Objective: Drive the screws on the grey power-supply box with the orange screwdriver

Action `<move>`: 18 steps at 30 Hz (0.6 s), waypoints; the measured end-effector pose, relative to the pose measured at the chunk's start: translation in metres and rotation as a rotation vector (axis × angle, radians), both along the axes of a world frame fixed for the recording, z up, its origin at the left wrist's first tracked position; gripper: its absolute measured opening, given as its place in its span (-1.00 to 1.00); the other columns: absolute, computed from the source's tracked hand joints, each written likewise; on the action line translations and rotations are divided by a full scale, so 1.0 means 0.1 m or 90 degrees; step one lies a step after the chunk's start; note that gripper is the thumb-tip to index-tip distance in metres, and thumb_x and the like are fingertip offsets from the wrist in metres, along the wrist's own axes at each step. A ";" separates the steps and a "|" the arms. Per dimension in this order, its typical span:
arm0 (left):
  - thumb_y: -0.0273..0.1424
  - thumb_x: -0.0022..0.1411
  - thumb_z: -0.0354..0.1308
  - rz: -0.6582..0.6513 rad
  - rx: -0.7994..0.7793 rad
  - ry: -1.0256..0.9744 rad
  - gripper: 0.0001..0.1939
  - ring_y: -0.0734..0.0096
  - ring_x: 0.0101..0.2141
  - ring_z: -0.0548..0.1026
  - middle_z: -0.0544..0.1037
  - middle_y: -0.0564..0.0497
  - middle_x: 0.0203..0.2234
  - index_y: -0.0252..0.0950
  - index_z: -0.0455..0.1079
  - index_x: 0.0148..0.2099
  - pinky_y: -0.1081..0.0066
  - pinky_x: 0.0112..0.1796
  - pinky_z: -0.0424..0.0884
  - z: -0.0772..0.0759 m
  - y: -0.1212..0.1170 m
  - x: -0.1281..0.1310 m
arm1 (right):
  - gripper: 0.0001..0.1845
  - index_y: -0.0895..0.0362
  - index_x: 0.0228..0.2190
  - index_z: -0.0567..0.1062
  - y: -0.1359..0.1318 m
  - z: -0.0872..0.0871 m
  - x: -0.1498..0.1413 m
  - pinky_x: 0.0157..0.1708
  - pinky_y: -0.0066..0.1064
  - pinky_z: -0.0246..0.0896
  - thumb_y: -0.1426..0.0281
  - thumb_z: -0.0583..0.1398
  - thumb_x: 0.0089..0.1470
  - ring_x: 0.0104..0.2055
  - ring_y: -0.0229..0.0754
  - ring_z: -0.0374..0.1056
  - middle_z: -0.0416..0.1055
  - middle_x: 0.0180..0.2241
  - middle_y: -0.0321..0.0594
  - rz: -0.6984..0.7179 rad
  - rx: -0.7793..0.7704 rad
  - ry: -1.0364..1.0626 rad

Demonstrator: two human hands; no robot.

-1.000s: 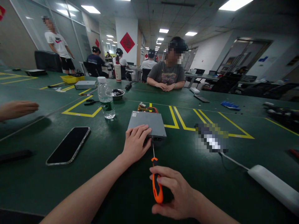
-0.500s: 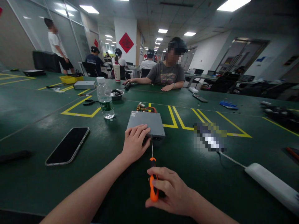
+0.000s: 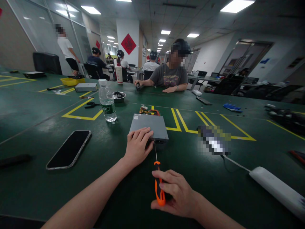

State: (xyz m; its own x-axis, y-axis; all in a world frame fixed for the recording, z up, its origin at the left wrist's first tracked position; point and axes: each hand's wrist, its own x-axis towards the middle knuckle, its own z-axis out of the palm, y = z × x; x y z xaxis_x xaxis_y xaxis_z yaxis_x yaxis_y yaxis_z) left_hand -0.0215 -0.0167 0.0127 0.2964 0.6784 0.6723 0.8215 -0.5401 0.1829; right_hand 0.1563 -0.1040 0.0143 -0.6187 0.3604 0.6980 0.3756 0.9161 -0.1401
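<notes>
A grey metal power supply unit (image 3: pixel 149 122) lies on the green table, its bundle of coloured wires (image 3: pixel 149 111) at the far side. My left hand (image 3: pixel 138 145) holds it at the near left corner, fingers over the top and thumb against the near side. An orange and black screwdriver (image 3: pixel 157 183) is in my right hand (image 3: pixel 175 190), gripped by the handle with the fingertips and thumb. Its thin shaft reaches up to the unit's near side, close to my left thumb. What the tip touches there is too small to make out.
Left of the unit stand a water bottle (image 3: pixel 107 105) and a metal bowl (image 3: pixel 119 96); a phone (image 3: pixel 69 149) lies nearer. A white power strip (image 3: pixel 274 187) and a blurred-out device (image 3: pixel 213 140) are on the right. Across the table sits a person (image 3: pixel 175 74).
The screwdriver handle has tilted and shifted slightly right with my right hand. My left hand and the unit stay put. The person opposite has moved a dark object right; a standing person behind has moved right.
</notes>
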 end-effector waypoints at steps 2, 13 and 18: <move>-0.33 0.23 0.02 0.000 0.000 0.001 -0.71 0.27 0.03 0.31 0.41 0.01 0.03 -0.17 0.27 0.01 0.18 -0.05 0.09 0.00 0.00 0.00 | -0.64 0.18 -0.16 0.24 -0.01 0.02 0.02 -0.21 -0.37 0.31 0.14 0.03 0.20 -0.14 -0.15 0.40 0.40 -0.15 0.04 -0.001 -0.012 -0.026; -0.34 0.23 0.02 0.000 -0.003 -0.007 -0.71 0.24 0.02 0.32 0.42 -0.02 0.02 -0.15 0.29 0.01 0.16 -0.06 0.10 -0.01 0.00 0.01 | -0.68 0.23 -0.11 0.25 0.00 0.03 0.02 -0.37 -0.38 0.31 0.27 0.10 0.18 -0.32 -0.19 0.43 0.45 -0.18 0.08 0.014 0.077 -0.013; -0.34 0.23 0.02 -0.003 0.000 -0.002 -0.71 0.23 0.02 0.32 0.42 -0.02 0.02 -0.15 0.27 0.01 0.15 -0.06 0.11 0.00 0.00 0.00 | -0.65 0.19 -0.12 0.24 0.00 0.01 0.04 -0.27 -0.36 0.35 0.20 0.08 0.17 -0.22 -0.15 0.42 0.43 -0.19 0.05 -0.009 0.056 -0.014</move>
State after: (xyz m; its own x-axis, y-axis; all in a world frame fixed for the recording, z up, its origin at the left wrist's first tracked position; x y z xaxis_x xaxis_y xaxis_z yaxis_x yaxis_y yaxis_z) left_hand -0.0210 -0.0171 0.0122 0.2970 0.6768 0.6736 0.8182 -0.5441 0.1859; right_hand 0.1598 -0.1044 0.0153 -0.6293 0.3075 0.7138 0.3913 0.9189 -0.0509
